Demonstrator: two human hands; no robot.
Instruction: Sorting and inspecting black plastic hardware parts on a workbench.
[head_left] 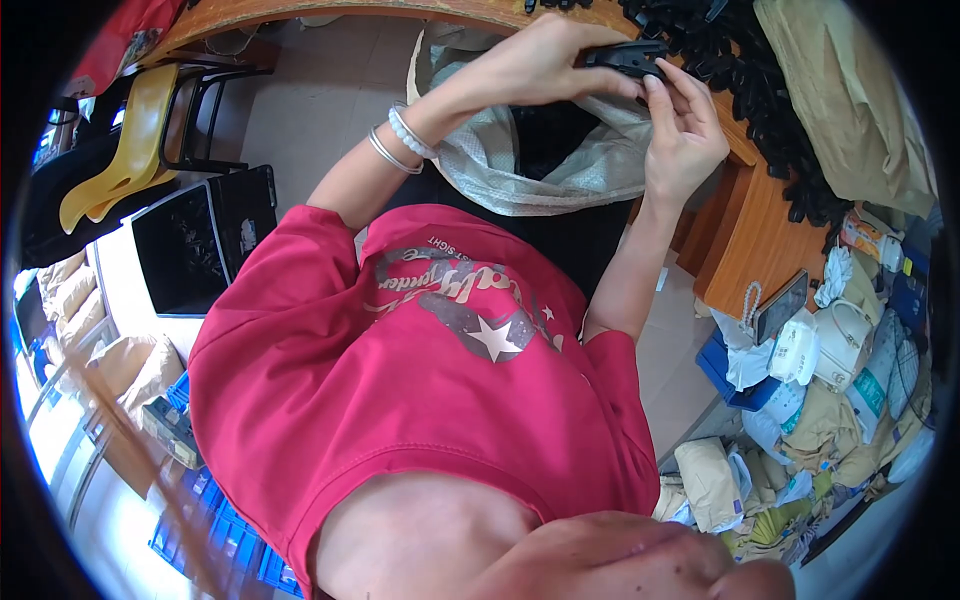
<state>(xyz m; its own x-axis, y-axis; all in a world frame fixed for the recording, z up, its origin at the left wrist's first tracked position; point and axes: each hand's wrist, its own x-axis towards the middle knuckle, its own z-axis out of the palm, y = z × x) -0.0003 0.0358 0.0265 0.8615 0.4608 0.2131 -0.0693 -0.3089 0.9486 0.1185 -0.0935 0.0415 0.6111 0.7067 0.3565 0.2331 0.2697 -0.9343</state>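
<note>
Both hands are raised together at the table's edge, over the mouth of a white woven sack (500,180). A small, elongated black plastic piece (632,58) sits between them. My left hand (540,68), with a bracelet and a bangle on its wrist, has its fingers closed round the piece from the left. From the right, my right hand (684,140) pinches its near end between thumb and fingers. The exact kind of the piece cannot be made out. Inside the sack's opening it is dark, with black contents or shadow (555,140).
Many similar black pieces (760,110) lie heaped on the wooden table (770,240), beside a brown paper or cloth bag (850,100). A phone (782,305), a blue tray (728,375) and packages are at right. A yellow chair (135,150) and black box (205,235) stand left.
</note>
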